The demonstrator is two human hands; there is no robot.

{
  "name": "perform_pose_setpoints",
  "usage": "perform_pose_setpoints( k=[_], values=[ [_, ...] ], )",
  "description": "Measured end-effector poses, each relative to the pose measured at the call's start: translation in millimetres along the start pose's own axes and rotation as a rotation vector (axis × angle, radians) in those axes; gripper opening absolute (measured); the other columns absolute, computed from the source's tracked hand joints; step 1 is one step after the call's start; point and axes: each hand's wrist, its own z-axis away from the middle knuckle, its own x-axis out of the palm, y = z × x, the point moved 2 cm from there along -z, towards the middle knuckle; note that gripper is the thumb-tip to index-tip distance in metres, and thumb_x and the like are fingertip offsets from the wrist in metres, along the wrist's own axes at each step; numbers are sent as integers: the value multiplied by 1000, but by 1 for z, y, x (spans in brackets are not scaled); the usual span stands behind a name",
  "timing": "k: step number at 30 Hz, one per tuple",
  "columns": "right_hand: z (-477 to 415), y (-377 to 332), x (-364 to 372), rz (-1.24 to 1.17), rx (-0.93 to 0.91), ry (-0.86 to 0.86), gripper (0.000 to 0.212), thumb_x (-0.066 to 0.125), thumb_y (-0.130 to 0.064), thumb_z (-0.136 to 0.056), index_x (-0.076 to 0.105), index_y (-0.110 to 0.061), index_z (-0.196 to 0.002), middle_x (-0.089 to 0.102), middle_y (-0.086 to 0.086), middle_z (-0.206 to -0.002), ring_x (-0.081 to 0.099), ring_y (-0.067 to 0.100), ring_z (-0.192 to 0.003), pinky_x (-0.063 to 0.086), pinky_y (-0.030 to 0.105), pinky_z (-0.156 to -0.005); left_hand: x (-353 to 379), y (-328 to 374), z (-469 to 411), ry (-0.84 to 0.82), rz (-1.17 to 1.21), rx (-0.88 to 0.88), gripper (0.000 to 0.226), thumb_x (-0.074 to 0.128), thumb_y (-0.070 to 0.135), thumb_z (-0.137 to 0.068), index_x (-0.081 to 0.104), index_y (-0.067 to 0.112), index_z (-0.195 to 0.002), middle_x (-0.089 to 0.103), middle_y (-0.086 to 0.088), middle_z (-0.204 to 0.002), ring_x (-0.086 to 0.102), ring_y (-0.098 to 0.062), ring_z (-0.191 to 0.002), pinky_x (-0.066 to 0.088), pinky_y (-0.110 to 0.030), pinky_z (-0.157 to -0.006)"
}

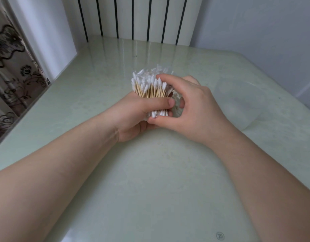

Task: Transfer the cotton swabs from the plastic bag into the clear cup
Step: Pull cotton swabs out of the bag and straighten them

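Your left hand (133,117) clenches the bundle of wooden-stemmed white cotton swabs (150,88) mid-stem so it holds together. Your right hand (194,109) pinches it from top tips to bottom tips, likely to slip it free of the crinkled clear plastic bag (157,69) bunched behind. The clear plastic cup (238,105) sits just right of that hand on the pale green desk (150,180), nothing between them, with the desk's right edge close beyond the cup.

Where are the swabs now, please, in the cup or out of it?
Out of it: the left hand grips the swabs in a bundle, while the cup sits apart on the right.
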Motion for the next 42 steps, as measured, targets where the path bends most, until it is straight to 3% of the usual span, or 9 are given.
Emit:
perform_pose_setpoints(
  k=[4,9,14,19,24,28,32,39,42],
  values=[
    [-1,-1,1,-22,5,6,85,88,-48,-64,54,-29,-140,45,-28,-100,44,-20,-85,33,1,-79,-1,0,-1,-11,-13,-5,18,61,-1,-92,66,16,-87,71,1,-73,67,-10,-67,57,-23,-64],
    [1,-2,5,-4,-46,-127,107,86,-56,-63,34,-30,-153,46,-23,-135,39,-1,-128,34,16,-105,-2,-1,-1,-29,-1,-3,13,67,3,-81,67,9,-93,69,-6,-82,68,-19,-76,56,-27,-68],
    [-1,-4,2,-74,-47,-36,91,90,-45,-63,52,-25,-143,59,-11,-130,54,3,-119,40,13,-100,-3,-2,-2,-11,-22,24,17,63,-4,-89,66,11,-97,68,-9,-88,69,-18,-78,56,-26,-66],
    [1,-3,5,-110,-30,-101,101,89,-51,-64,43,-21,-150,45,-9,-151,39,0,-139,32,18,-114,-3,-4,-3,11,-40,30,19,63,-4,-91,66,11,-102,69,-6,-89,67,-21,-84,54,-32,-70],
    [-1,-3,4,-147,-34,25,77,90,-35,-69,59,-21,-138,60,-8,-138,54,0,-126,41,19,-107,-1,-3,-3,22,-48,15,23,61,-6,-90,69,16,-88,69,-5,-83,65,-18,-78,52,-31,-72],
    [1,-2,2,-75,7,-165,106,90,-46,-64,35,-28,-153,39,-14,-156,33,-4,-141,31,21,-116,-1,-1,-2,25,-12,-2,22,61,-4,-91,66,17,-95,72,3,-78,65,-14,-72,53,-29,-65],
    [0,1,-1,-37,38,-109,100,90,-45,-65,41,-30,-150,52,-13,-144,47,-8,-122,34,5,-103,-1,1,0,-21,-4,-9,22,69,4,-81,68,20,-96,75,6,-82,67,-9,-70,50,-21,-53],
    [0,3,-3,-179,66,-125,102,91,-40,-66,37,-33,-152,48,-17,-148,48,-4,-132,46,28,-108,-2,3,2,-22,-11,37,25,60,-7,-90,68,16,-96,75,3,-80,68,-10,-67,54,-22,-54],
    [1,5,-6,-189,45,-124,91,89,-33,-69,42,-33,-147,49,-14,-137,56,0,-118,56,24,-87,-9,5,-2,113,4,73,20,59,-6,-92,66,12,-100,73,-1,-84,69,-11,-71,59,-27,-64]
  ],
)
